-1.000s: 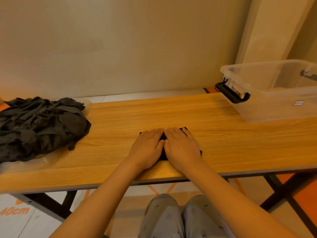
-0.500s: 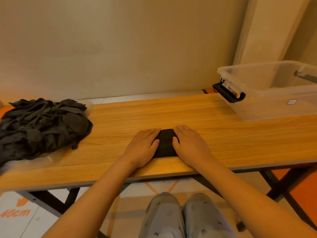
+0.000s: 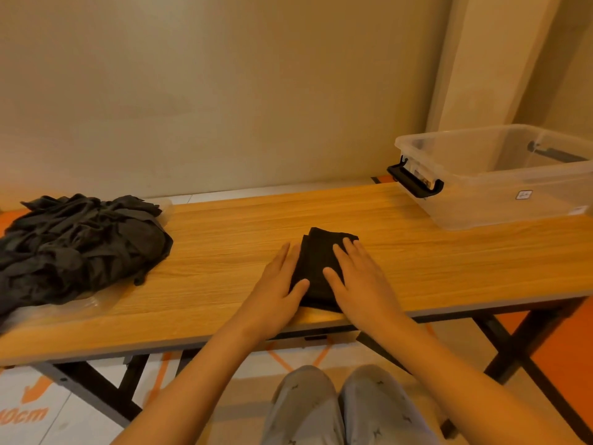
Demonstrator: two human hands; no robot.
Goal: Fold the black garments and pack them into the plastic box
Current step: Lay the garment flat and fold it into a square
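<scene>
Both palms flat, left hand (image 3: 278, 285) and right hand (image 3: 359, 277) flanking the folded black garment (image 3: 317, 264), so press evenly, then carry it right to the clear plastic box (image 3: 500, 187).

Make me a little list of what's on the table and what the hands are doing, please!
folded garment: small black bundle near the table's front edge
left hand: flat, at the bundle's left side
right hand: flat, pressing on the bundle
pile: unfolded black garments at the table's left end
plastic box: clear, open, no garments visible inside, on the right
table: wooden top
</scene>
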